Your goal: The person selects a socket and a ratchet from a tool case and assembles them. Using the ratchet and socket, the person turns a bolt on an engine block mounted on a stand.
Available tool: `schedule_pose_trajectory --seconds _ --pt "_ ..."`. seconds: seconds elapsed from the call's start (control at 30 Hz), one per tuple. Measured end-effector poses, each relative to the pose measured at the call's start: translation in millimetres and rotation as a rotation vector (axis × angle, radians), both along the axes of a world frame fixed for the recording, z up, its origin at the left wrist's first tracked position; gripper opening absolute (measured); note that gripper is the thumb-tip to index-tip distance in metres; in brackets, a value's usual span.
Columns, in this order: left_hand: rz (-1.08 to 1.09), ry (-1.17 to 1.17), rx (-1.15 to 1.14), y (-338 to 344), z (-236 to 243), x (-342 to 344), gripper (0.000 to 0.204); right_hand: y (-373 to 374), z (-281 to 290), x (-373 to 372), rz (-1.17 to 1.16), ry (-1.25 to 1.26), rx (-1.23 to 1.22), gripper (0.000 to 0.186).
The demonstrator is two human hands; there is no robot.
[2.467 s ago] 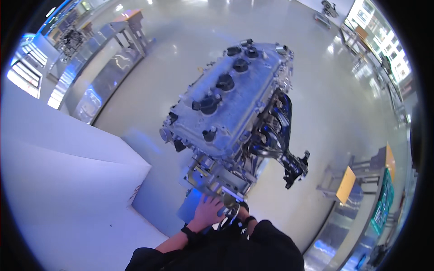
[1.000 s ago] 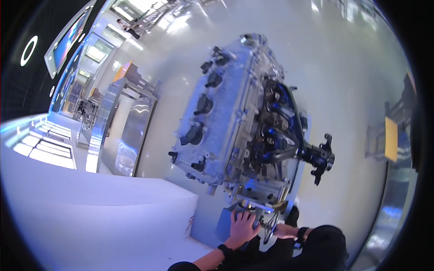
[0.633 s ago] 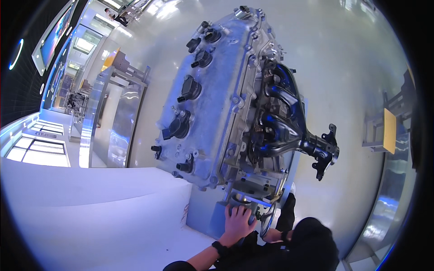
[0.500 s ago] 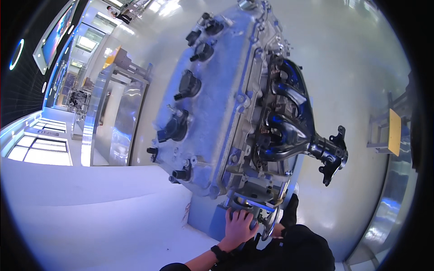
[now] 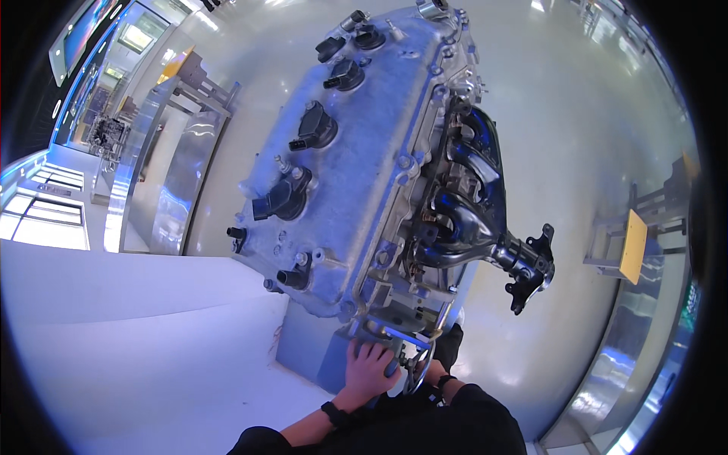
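Observation:
A silver engine fills the middle, with several black coils on its cover and a dark tubular manifold along its right side. Beneath the engine's near end is a metal stand bracket with a grey housing. My left hand is closed over the top of this housing. Just right of it, my right hand is closed at a metal handwheel, its fingers partly hidden behind the wheel.
A white angular block occupies the lower left. Steel benches stand at the left, near another engine. At right are a yellow board and a steel bench. A dark shoe shows below the bracket.
Compared with the earliest frame, the view has turned and moved closer, so the engine looks larger and more upright in the picture. Both hands remain at the housing and handwheel.

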State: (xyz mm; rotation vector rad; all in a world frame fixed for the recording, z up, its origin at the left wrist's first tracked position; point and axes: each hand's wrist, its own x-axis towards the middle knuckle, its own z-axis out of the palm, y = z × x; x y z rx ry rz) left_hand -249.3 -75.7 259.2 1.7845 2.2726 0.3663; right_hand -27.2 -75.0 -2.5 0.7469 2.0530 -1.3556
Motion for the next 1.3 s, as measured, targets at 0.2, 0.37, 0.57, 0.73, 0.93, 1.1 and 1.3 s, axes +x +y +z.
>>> schedule_pose_trajectory --seconds 0.2,0.37,0.57,0.73,0.93,1.1,1.3 --pt "0.002 -0.047 -0.043 -4 4 -1 0.031 19 1 -5 -0.086 0.024 0.153 0.019" --pt "0.024 -0.085 -0.023 -2 2 0 0.033 42 2 -8 -0.149 -0.013 0.181 0.020" --pt "0.045 -0.103 -0.037 -3 7 -6 0.034 70 -6 -9 -0.004 0.062 0.325 0.028" --pt "0.042 -0.152 0.013 -11 6 -10 0.033 85 8 -12 -0.083 0.103 0.395 0.024" --pt "0.022 -0.152 0.072 -21 5 -13 0.031 89 65 -23 -0.220 -0.101 0.254 0.029" --pt "-0.003 -0.190 0.128 -20 6 -19 0.034 67 140 -31 -0.277 -0.168 0.360 0.032" --pt "-0.030 -0.138 0.110 -30 9 -17 0.037 -6 179 -22 -0.388 -0.204 0.425 0.030"
